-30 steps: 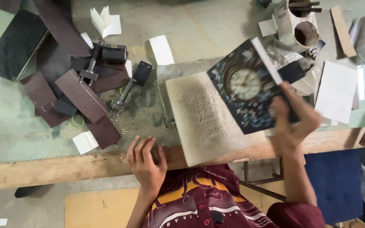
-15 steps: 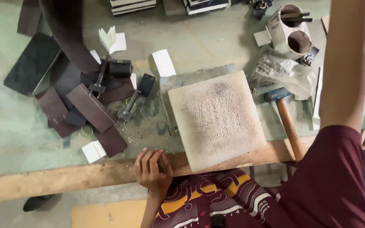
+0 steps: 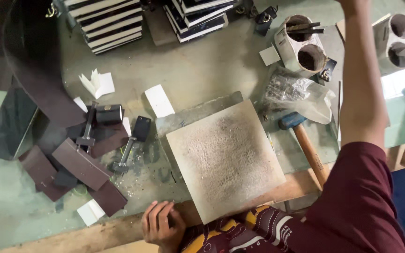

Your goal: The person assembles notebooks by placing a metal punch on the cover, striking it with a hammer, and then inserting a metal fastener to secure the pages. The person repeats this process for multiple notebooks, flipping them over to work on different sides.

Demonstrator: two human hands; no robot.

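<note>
A square, pitted grey slab (image 3: pixel 225 159) lies flat, tilted, overhanging the bench's near edge.

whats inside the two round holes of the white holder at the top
In the white two-hole holder, the upper hole holds dark metal tools lying across its rim; the lower hole looks dark, its bottom hidden in shadow.

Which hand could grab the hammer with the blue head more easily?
Probably the right: its arm stretches up past the hammer. The left hand rests on the bench edge, across the square pad.
</note>
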